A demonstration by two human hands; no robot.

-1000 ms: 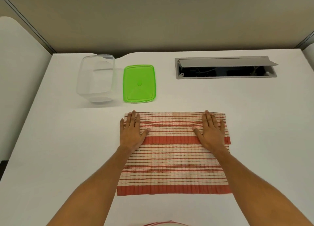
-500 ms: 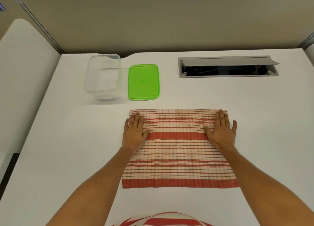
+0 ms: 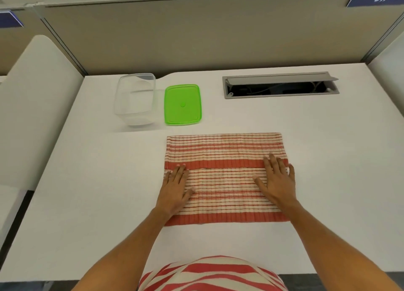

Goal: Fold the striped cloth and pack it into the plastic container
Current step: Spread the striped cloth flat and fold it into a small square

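Observation:
The red-and-cream striped cloth [image 3: 225, 150] lies flat on the white table as a rectangle, a folded edge running across its middle. My left hand [image 3: 176, 189] rests flat, fingers spread, on the cloth's left side below that edge. My right hand [image 3: 276, 179] lies flat on the right side at the same height. Neither hand grips anything. The clear plastic container [image 3: 136, 99] stands empty at the back left, apart from the cloth. Its green lid [image 3: 182, 104] lies flat beside it on the right.
A grey cable hatch [image 3: 279, 85] with its flap raised is set into the table at the back right. A beige partition wall [image 3: 207, 35] closes the far edge. The table's near edge runs just in front of my striped shirt [image 3: 209, 275].
Both hands have slid toward me along the cloth, from its far part to the middle and lower half. The camera view has tilted up and shifted.

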